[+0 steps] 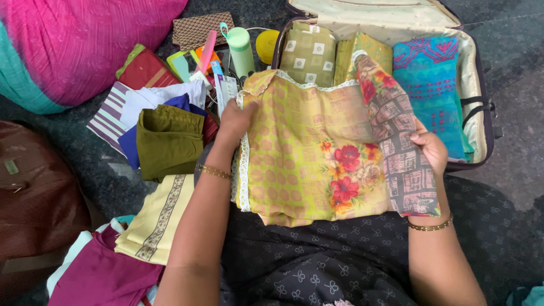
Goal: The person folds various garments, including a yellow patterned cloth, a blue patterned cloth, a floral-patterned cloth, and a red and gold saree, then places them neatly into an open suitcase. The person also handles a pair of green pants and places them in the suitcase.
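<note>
The person is wearing a dark, nearly black garment [317,255] printed all over with small pale flower-like motifs, which is covering the lap and lower body. The forearms are showing bare, with no sleeves reaching them. Each wrist is carrying a thin gold-coloured beaded bangle, one on the left [214,171] and one on the right [432,226].

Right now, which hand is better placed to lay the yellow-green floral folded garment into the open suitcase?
Probably the right hand: it grips the yellow-green floral folded garment beside the open suitcase; the left hand is farther away.
</note>
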